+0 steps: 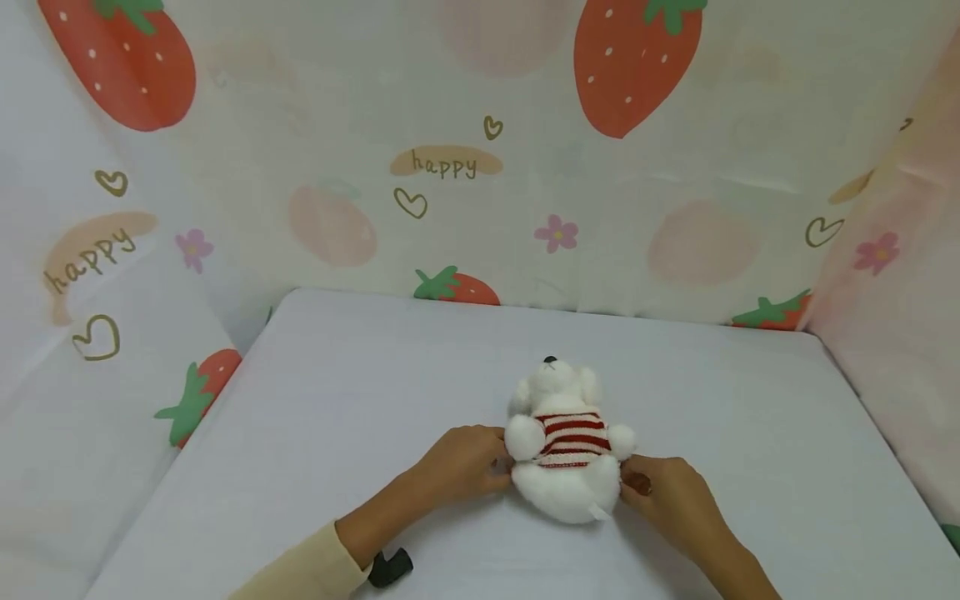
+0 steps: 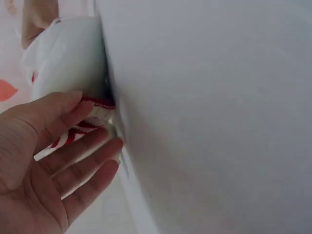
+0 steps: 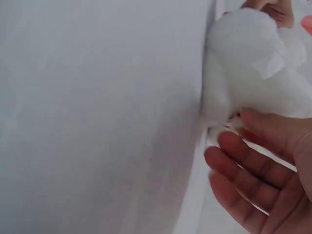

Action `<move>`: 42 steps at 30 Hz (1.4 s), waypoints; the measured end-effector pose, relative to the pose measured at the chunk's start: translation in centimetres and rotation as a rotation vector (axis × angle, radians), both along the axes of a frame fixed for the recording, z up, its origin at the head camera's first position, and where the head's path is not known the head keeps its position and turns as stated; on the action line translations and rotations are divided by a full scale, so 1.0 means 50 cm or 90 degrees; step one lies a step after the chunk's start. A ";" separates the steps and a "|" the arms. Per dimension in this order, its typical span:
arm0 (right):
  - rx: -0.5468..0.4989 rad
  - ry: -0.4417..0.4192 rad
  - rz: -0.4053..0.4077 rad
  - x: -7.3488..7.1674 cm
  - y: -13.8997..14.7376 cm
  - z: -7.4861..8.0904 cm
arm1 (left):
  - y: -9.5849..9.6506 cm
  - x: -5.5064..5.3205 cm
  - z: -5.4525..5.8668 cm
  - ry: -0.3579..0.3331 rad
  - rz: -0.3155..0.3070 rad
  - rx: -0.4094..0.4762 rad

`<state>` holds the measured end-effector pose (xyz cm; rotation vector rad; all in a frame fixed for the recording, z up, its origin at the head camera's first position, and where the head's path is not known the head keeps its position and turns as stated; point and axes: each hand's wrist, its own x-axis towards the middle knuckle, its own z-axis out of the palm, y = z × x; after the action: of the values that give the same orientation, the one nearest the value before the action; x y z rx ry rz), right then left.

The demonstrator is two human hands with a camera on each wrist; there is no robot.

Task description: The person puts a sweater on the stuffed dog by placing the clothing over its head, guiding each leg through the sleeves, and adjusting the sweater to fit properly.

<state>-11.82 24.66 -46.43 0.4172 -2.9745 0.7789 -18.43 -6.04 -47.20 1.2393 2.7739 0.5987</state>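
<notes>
One beige sleeve (image 1: 303, 571), left of the grip, is cut off by the head view's bottom edge. Below the left wrist, a black object (image 1: 392, 568) is partly covered; its identity cannot be established. Left hand (image 1: 467, 462): thumb and index finger pinch the toy's side near the knit hem, the other three fingers loosely extended; in the head view the fingertips are partly hidden. Between both hands, the white plush toy (image 1: 555, 493) rests on the white table (image 1: 360, 358), black nose (image 1: 550, 359) pointing away from the grip; its eyes cannot be made out. A red-striped sweater (image 1: 573, 437) contains its torso. Right hand (image 1: 667, 492): thumb and index finger pinch the opposite side, other fingers slightly bent and apart; whether they grasp fur or knit is too blurred to confirm. The right forearm is cut off below.
</notes>
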 end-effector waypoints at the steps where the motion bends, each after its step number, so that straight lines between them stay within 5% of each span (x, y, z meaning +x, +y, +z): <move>1: -0.022 -0.026 0.027 -0.002 0.005 0.002 | -0.001 -0.001 0.001 -0.021 -0.014 0.008; 4: -0.076 -0.099 0.101 -0.009 0.033 0.021 | -0.010 -0.013 0.007 -0.113 -0.025 0.073; 7: -0.120 -0.128 0.087 -0.019 0.056 0.047 | -0.015 -0.030 0.016 -0.218 0.012 0.188; 11: -0.184 -0.031 0.004 -0.030 0.050 0.070 | -0.009 -0.039 0.026 -0.316 0.061 0.329; 14: -0.189 0.033 0.009 -0.036 0.028 0.077 | -0.003 -0.034 0.032 -0.347 0.072 0.379; 23: -0.185 0.013 0.078 -0.050 -0.019 0.069 | 0.012 -0.010 0.035 -0.354 0.096 0.314; 34: -0.324 -0.156 0.044 -0.078 0.002 0.047 | 0.014 -0.017 0.043 -0.258 0.090 0.253; 42: -0.345 -0.174 0.011 -0.072 -0.010 0.049 | 0.018 -0.017 0.043 -0.259 0.091 0.253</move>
<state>-15.43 24.14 -43.99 0.3221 -2.8061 1.6977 -19.25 -5.17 -45.03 0.8388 2.4790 1.3013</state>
